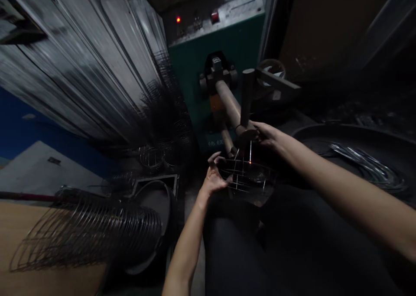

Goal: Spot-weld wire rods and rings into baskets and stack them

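Observation:
A round wire frame [238,174] of thin metal rods sits below the end of the spot welder's arm [230,103]. My left hand [216,177] is at its left side, with fingers and thumb curled around the wires. Beside the tip of the arm is my right hand [266,133]; its fingertips are partly hidden there, so I cannot make out what they hold. A thin upright rod runs down from the arm's end, and a small orange glow shows on it.
The green machine body [224,40] stands ahead with a lit red lamp [178,20]. At left, a row of wire rings [107,226] hangs by a dark round tub [156,200]. Bent metal wires [370,166] lie in a wide dark basin [325,133] at right.

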`<state>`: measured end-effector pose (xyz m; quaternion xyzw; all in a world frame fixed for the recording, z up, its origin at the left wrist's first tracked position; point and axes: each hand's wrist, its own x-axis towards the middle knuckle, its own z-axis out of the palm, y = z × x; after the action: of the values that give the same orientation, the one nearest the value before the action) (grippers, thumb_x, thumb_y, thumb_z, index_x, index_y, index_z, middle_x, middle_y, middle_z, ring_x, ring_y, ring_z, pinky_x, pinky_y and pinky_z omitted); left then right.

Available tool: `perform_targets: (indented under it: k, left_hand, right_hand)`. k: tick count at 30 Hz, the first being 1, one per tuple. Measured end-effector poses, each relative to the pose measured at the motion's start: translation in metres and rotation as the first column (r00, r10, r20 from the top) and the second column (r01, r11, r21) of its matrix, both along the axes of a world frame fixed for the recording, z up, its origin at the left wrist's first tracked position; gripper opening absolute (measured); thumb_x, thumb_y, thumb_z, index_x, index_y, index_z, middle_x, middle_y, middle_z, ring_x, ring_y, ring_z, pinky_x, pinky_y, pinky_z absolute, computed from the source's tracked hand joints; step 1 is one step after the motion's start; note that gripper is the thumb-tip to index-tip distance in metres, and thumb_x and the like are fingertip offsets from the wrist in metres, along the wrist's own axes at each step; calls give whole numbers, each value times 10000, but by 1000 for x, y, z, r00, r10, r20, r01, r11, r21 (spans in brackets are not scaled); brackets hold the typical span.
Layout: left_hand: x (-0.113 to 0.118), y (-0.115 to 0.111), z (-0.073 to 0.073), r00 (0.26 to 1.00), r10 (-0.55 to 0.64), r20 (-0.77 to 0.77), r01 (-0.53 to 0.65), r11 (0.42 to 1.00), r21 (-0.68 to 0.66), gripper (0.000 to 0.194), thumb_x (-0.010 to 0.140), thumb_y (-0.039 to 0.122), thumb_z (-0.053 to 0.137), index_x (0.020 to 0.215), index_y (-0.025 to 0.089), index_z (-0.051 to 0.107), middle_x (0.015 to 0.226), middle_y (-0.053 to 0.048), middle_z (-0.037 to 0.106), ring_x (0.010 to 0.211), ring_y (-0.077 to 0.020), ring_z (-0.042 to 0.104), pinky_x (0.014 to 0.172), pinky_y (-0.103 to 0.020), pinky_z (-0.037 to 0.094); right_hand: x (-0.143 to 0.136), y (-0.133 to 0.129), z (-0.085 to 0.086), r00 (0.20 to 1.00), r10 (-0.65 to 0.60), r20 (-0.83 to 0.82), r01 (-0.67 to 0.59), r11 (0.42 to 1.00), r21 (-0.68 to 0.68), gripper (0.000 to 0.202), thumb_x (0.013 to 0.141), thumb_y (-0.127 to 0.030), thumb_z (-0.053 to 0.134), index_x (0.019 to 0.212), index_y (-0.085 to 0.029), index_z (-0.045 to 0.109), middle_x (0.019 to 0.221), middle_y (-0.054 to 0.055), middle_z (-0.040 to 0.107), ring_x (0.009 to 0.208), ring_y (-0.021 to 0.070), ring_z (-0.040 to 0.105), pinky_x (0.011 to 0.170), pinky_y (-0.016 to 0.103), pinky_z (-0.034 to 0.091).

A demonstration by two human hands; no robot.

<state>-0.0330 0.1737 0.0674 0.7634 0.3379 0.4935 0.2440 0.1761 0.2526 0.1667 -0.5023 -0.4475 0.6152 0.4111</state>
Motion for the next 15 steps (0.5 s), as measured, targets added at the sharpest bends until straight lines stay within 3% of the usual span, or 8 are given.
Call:
perform_targets:
  k: [3, 5, 7, 9, 11, 12, 15]
  left_hand:
    - [-8, -16, -11, 996, -12, -90, 15, 999, 33, 859, 667, 281, 726, 1319, 222, 169, 1140, -92, 502, 1151, -249, 504, 1024, -484, 388]
    - [-20, -31, -14, 971, -89, -224, 87, 996, -19, 911, 620, 357, 778, 1339, 220, 237, 1291, -132, 462, 1325, -311, 352, 1114, -546, 259]
    - [-30, -49, -9, 945, -165, -284, 117, 977, -179, 969, 580, 427, 807, 1368, 216, 284, 1421, -148, 382, 1396, -342, 232, 1142, -563, 194]
    - [-28, -64, 5, 971, -150, -188, 71, 925, -374, 864, 676, 475, 735, 1384, 200, 324, 1464, -148, 357, 1389, -317, 273, 1134, -525, 247]
    - [-7, -77, 24, 997, -62, -36, 36, 868, -495, 580, 836, 478, 558, 1319, 175, 448, 1399, -136, 462, 1316, -262, 410, 1105, -458, 321]
    - [9, -82, 32, 999, -41, 19, 45, 846, -531, 470, 881, 467, 484, 1241, 169, 532, 1324, -125, 541, 1256, -242, 479, 1082, -430, 354]
    - [57, -93, 50, 990, -95, 100, 136, 792, -595, 381, 903, 455, 441, 996, 158, 661, 1036, -93, 687, 1012, -211, 623, 953, -366, 460]
  right_hand:
    - [12, -12, 8, 999, 18, -40, -22, 993, -116, 366, 889, -347, 530, 594, -182, 391, 460, -69, 304, 357, 35, 216, 341, 156, 205]
    - [23, -34, 7, 999, 6, -51, -12, 993, -122, 289, 876, -317, 560, 651, -161, 467, 481, -64, 341, 366, 35, 230, 340, 152, 216]
    - [32, -64, -2, 1000, -30, -3, 29, 995, -90, 227, 854, -332, 591, 740, -140, 549, 539, -32, 440, 386, 42, 302, 349, 155, 260]
    - [33, -99, -19, 990, -35, 137, 33, 999, 17, 243, 831, -379, 605, 807, -138, 605, 653, 25, 563, 472, 82, 456, 424, 188, 393]
    - [22, -136, -41, 941, -60, 332, -15, 976, 218, 253, 825, -400, 575, 819, -154, 633, 798, 73, 640, 678, 164, 594, 641, 283, 518]
    - [14, -154, -53, 902, -94, 421, -52, 945, 323, 247, 829, -389, 547, 819, -160, 640, 852, 90, 653, 789, 202, 617, 758, 337, 522]
    - [-6, -203, -86, 778, -166, 606, -189, 858, 478, 263, 849, -305, 434, 805, -159, 648, 865, 130, 655, 855, 250, 628, 847, 413, 501]
